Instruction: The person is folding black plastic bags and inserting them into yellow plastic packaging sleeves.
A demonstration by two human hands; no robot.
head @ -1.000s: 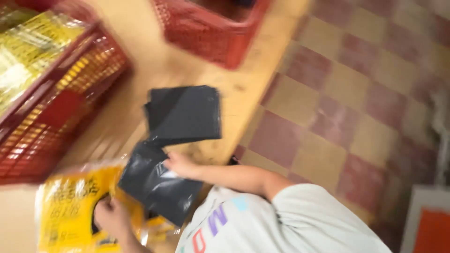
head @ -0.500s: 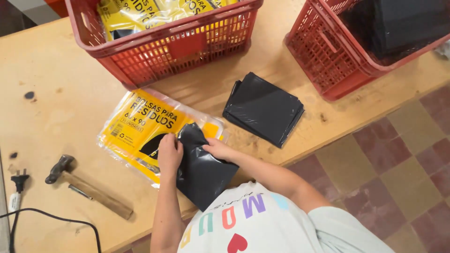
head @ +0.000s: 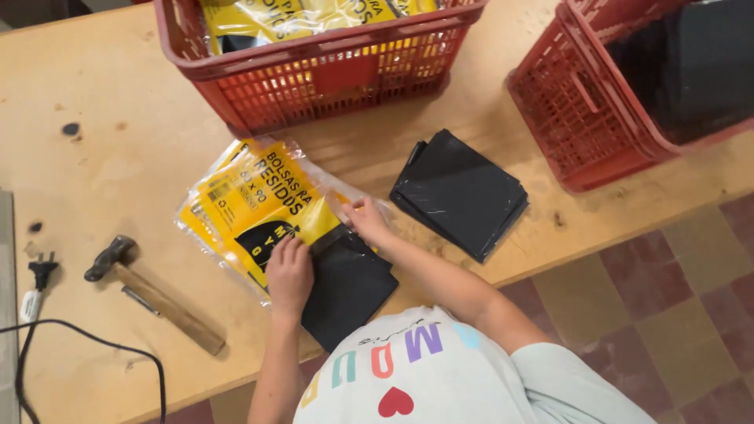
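The left hand (head: 289,275) lies palm down, fingers together and flat, pressing on the upper left edge of a folded black bag (head: 348,286), where that bag meets the mouth of a yellow printed plastic packet (head: 255,206). The left forearm runs straight back toward the person's white shirt. The right hand (head: 367,223) reaches in from the other side, forearm angled across the tabletop (head: 118,133) edge, fingers bent and pinched on the top right corner of the same black bag, at the clear rim of the packet. The black bag lies between the two hands, half overhanging the tabletop's near edge, its upper end at the packet opening.

Just beyond the right hand sits a stack of folded black bags (head: 459,192). Past it stands a red basket (head: 581,102) with dark contents. Ahead of both hands stands a second red basket (head: 314,71) holding more yellow packets. To the left of the left hand lie a hammer (head: 153,294), then a black cable and plug (head: 39,275).

Compared with half a second ago, the left hand has dropped lower on the bag, and the right hand has moved up to its top corner.
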